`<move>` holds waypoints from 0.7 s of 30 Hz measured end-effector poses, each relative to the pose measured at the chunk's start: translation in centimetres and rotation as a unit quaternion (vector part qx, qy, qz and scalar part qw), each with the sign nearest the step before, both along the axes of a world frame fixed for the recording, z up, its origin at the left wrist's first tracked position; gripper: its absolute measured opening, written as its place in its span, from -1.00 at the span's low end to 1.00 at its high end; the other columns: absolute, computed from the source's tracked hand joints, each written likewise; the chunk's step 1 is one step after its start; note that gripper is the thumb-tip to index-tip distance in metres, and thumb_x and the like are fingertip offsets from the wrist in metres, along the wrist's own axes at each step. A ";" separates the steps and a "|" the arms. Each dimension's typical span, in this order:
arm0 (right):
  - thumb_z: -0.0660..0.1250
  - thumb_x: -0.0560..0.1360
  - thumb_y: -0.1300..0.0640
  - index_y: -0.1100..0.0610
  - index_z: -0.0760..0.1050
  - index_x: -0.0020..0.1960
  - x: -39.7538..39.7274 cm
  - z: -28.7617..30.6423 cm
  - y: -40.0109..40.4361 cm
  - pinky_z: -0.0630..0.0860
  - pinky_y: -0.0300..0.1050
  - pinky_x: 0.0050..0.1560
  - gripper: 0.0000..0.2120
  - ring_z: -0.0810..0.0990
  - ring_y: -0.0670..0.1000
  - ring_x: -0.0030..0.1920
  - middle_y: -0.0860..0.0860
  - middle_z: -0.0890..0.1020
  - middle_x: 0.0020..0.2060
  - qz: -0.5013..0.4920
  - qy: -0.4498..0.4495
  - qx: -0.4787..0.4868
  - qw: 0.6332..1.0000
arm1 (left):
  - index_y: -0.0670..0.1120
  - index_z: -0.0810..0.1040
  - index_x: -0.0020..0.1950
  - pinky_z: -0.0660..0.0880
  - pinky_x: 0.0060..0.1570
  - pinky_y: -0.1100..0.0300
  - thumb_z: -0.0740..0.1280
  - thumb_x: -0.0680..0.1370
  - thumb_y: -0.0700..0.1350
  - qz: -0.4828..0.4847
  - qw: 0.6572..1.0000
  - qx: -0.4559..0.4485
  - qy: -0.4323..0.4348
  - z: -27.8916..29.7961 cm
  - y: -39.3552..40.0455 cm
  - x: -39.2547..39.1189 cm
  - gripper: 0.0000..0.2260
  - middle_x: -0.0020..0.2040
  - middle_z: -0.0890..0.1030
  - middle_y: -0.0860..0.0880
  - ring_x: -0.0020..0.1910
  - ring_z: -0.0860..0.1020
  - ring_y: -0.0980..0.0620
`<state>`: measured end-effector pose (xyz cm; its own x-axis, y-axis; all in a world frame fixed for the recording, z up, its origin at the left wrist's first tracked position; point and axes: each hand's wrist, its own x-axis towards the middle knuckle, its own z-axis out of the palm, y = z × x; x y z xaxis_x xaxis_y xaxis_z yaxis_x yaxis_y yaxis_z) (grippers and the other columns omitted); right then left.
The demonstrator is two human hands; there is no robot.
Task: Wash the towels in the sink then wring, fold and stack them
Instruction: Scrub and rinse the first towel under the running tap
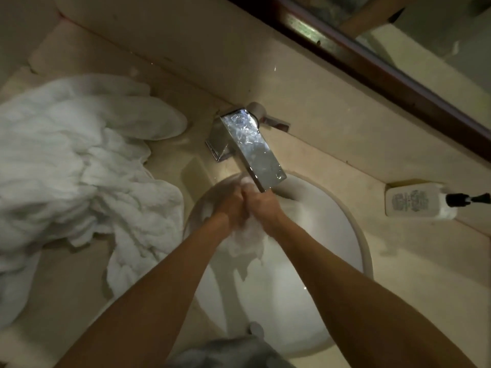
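Both hands, left hand (231,205) and right hand (261,205), are pressed together, gripping a wet white towel (245,239) over the sink (356,235), just under the tap (252,144). Heaped towels (74,166) crowd the worktop's (411,261) left side; a soap bottle (419,201) lies by its back edge.

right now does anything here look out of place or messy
Mostly the heap of white towels left of the sink: crumpled and sprawling over the counter, not folded or stacked. Both hands, left hand and right hand, grip a wet towel under the faucet.
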<state>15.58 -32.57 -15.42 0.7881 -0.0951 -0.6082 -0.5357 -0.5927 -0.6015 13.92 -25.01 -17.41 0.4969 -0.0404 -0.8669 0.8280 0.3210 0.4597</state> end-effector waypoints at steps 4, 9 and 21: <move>0.19 0.62 0.10 0.25 0.57 -0.08 -0.3 -1.0 -1.3 0.54 0.01 -0.05 -0.73 0.54 0.10 -0.15 0.11 0.58 -0.21 0.014 0.054 -0.069 0.996 | -0.11 0.57 0.01 0.34 -0.31 0.18 -0.05 0.70 0.07 -0.151 0.981 0.100 -0.061 -0.1 -1.3 -1.3 -0.55 -0.06 0.61 -0.19 -0.21 0.54 -0.06; 0.15 0.66 0.11 0.16 0.54 -0.27 -1.2 -1.3 -2.0 0.44 -0.20 -0.32 -0.62 0.54 0.02 -0.32 0.06 0.60 -0.35 -0.061 0.067 0.033 0.995 | -0.11 0.49 0.23 0.51 -0.26 0.25 0.07 0.70 0.03 0.004 0.999 -0.043 0.012 0.4 -0.6 -1.8 -0.69 -0.10 0.67 -0.03 -0.08 0.57 -0.04; 0.21 0.55 0.31 0.18 0.56 0.11 -6.4 -1.9 -7.2 0.55 -0.03 -0.06 -0.79 0.61 0.11 -0.02 0.14 0.64 0.00 -0.100 0.054 0.116 0.987 | -0.11 0.43 0.45 0.36 0.28 0.19 0.19 0.58 -0.28 -0.169 0.947 0.253 -0.102 -0.4 0.4 -7.7 -0.58 0.35 0.53 -0.15 0.32 0.49 -0.14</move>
